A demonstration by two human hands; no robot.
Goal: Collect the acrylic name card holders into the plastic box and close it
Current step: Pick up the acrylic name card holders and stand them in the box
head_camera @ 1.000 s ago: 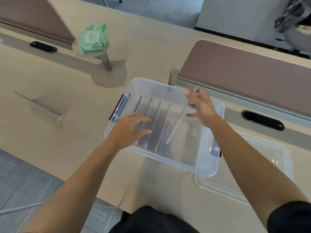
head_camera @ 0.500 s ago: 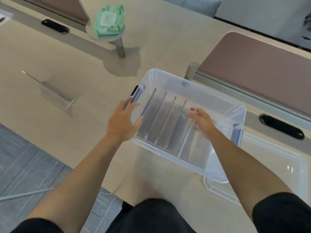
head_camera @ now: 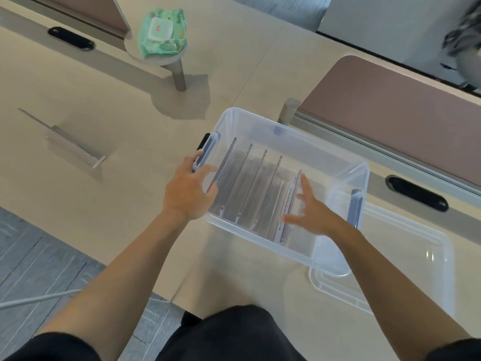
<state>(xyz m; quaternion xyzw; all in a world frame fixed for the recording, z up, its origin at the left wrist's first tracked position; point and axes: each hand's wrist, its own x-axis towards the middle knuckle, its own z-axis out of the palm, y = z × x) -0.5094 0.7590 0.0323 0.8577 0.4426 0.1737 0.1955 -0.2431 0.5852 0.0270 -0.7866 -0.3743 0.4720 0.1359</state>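
My left hand (head_camera: 190, 188) grips the left end wall of the plastic box (head_camera: 286, 130), fingers curled at the rim beside the dark latch (head_camera: 204, 142). This grip, I judge, keeps the light container from sliding on the tabletop (head_camera: 117, 204) while I work inside it. My right hand (head_camera: 313, 213) is released, fingers spread and holding nothing. It is low inside the box, with the index fingertip at the upper edge of the rightmost holder (whether it actually touches, I cannot tell). The splayed pose suits steadying a thin sheet that could tip. The row of holders (head_camera: 250, 183) stands on edge across the box floor, roughly parallel and spaced apart, running from the left wall toward the middle. Standing them upright probably keeps the clear faces from rubbing and leaves the right part free. The lid (head_camera: 406, 269) lies flat toward the tabletop's near right edge, overlapped in view by the box's near right corner, within reach for closing. One loose holder (head_camera: 67, 142) sits well apart toward the tabletop's left edge, so collection appears unfinished, and it likely goes in before the lid. A green pack of wipes (head_camera: 162, 29) rests on a round stand (head_camera: 158, 59) near the far edge.
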